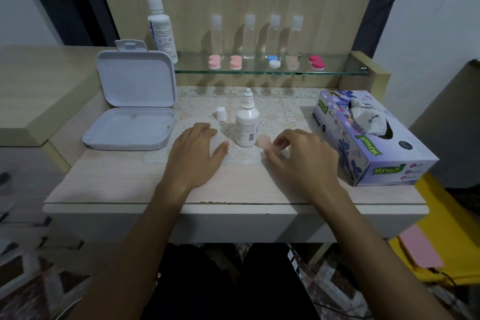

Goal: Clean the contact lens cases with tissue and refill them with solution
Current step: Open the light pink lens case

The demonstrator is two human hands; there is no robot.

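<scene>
The right hand [304, 156] is pinching a pale pink contact lens case [267, 144] between thumb and curled fingers, low over the tabletop [233, 187], while the left hand [194, 156] is resting flat with fingers straight, holding nothing. Just beyond the right hand's fingertips, an uncapped solution bottle [246, 125] is standing upright, its white cap [220, 113] sitting beyond the left hand's fingers. This looks like the handling step for one case, either opening it for wiping or closing it after filling; which one cannot be told. Next would likely call for a tissue from the tissue box [368, 138] lying just outboard of the right hand, or a lift of the bottle. An open white plastic box [132, 112] is lying outboard of the left hand. Farther ahead, a glass shelf [337, 71] is carrying more cases and clear bottles against a wood-grain panel, with a lace mat covering the surface.
</scene>
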